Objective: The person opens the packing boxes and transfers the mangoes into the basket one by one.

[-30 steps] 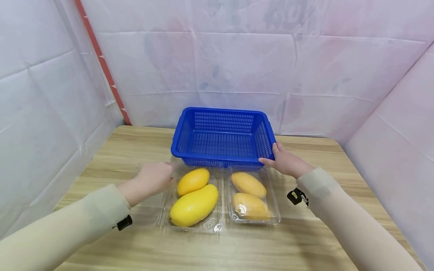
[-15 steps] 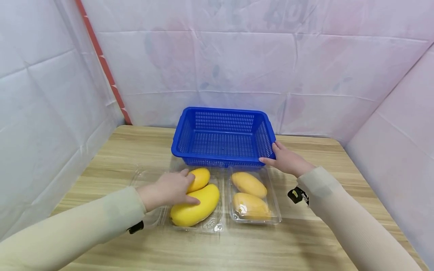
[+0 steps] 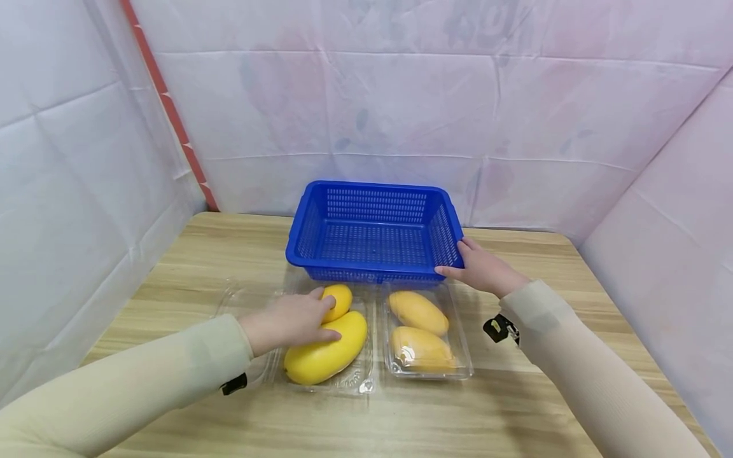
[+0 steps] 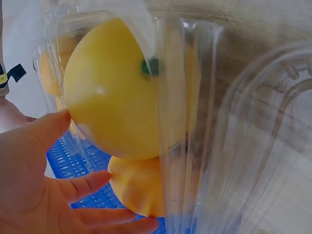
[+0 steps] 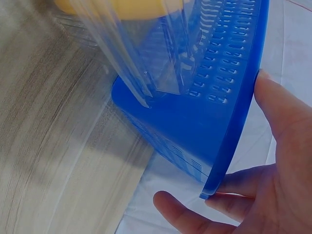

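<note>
My left hand (image 3: 289, 320) reaches over two yellow mangoes in a clear plastic clamshell box (image 3: 367, 380) with its lid (image 3: 249, 296) folded out to the left. Its thumb is at the large mango (image 3: 346, 340), and its spread fingertips are at the smaller mango (image 3: 340, 298) behind it. In the left wrist view, the large mango (image 4: 112, 92) shows a green stem spot, and the fingers are fairly straight. My right hand (image 3: 485, 271) holds the front right corner of the blue basket (image 3: 372, 266), thumb on one side of the rim and fingers on the other.
A second clear box (image 3: 462, 356), closed over two orange-yellow mangoes (image 3: 425, 346), stands to the right of the opened one. Both boxes sit just in front of the basket on the wooden table (image 3: 355, 426). White sheeting (image 3: 401, 108) encloses the back and sides.
My left hand has moved right from beside the opened box to over its mangoes, its fingers spreading. It shifts only slightly in the last half second. My right hand stays at the basket corner.
</note>
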Tool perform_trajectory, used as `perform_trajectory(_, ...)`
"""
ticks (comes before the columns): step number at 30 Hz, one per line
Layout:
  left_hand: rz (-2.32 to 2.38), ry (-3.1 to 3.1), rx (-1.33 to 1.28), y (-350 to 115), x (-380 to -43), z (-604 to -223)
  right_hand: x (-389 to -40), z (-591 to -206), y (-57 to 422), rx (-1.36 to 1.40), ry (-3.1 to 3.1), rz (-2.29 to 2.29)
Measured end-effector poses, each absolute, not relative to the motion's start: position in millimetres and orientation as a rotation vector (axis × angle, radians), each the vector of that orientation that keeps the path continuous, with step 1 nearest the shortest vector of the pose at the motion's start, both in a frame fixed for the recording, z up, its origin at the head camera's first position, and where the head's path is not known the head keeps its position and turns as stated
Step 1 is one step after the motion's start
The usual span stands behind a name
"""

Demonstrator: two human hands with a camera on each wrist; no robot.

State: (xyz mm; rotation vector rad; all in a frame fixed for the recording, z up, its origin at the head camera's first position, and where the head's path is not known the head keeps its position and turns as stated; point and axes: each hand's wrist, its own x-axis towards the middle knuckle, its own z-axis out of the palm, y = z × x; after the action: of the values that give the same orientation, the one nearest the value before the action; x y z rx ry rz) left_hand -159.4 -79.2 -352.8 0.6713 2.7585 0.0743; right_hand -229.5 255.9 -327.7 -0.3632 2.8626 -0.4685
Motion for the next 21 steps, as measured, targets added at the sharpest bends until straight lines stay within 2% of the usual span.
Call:
perform_trajectory(11,0.012,2.829,0.766,-76.4,-176.1,-356.1,-229.4,-329.6,259.1,-0.365,2.868,-0.487)
perform_trajectory(21,-0.041,2.777,0.653,-71.1,-187.6,-359.3,-229.8,-330.0,256.5,-0.375,2.871,-0.532)
